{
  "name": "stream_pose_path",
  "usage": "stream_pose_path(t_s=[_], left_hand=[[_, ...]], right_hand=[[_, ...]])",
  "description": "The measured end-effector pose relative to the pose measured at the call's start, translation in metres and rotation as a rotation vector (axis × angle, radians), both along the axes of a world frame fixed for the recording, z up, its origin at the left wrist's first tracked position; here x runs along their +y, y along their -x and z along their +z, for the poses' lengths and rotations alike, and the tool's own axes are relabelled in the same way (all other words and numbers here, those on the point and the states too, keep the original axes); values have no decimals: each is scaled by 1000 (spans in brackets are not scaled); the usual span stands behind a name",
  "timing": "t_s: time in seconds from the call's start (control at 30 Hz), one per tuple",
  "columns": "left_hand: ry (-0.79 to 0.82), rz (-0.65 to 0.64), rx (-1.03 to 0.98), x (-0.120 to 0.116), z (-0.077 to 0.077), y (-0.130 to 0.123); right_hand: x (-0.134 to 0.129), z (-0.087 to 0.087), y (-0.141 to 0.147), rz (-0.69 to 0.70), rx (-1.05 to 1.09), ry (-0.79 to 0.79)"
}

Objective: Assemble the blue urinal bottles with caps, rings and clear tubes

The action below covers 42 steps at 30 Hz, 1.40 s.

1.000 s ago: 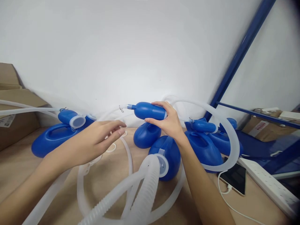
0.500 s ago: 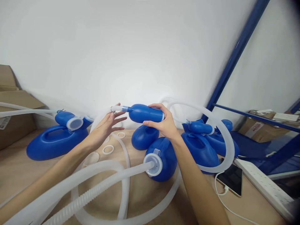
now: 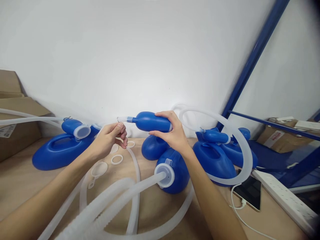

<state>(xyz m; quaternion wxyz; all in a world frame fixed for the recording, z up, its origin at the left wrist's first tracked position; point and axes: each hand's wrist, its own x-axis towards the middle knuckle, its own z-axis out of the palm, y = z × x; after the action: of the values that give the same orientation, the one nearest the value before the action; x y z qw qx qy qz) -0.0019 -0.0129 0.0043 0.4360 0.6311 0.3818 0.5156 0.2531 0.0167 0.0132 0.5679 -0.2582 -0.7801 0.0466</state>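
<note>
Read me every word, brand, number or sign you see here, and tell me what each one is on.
No text is readable.
White label on the left box: marks too small to read.
Label on the right box: reddish print, too blurred to read.
Blue piece in the right hand: no text visible.

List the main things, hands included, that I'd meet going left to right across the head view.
Cardboard box, blue jug, left hand, held blue bulb, right hand, phone, power strip.
</note>
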Motion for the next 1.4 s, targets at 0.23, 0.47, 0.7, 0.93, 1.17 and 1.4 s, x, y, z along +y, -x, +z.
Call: stream_pose_path(t_s=[0.23, 0.47, 0.7, 0.93, 1.17, 1.4], left_hand=[[-28, -109, 217, -19, 5, -9], [-406, 254, 628, -35, 9, -18], [-379, 269, 416, -19, -1, -15], [-160, 101, 46, -16, -10, -30], [-142, 138, 13, -11, -15, -26], [140, -32, 95, -13, -2, -14]], right_hand=[[-4, 6, -11, 62, -144, -164], [-15, 16, -20, 141, -137, -87], [-14, 11, -3, 113, -77, 95], [-14, 14, -8, 73, -94, -21], [-9, 10, -5, 101, -127, -30], [-3, 3, -11, -6, -329, -259]])
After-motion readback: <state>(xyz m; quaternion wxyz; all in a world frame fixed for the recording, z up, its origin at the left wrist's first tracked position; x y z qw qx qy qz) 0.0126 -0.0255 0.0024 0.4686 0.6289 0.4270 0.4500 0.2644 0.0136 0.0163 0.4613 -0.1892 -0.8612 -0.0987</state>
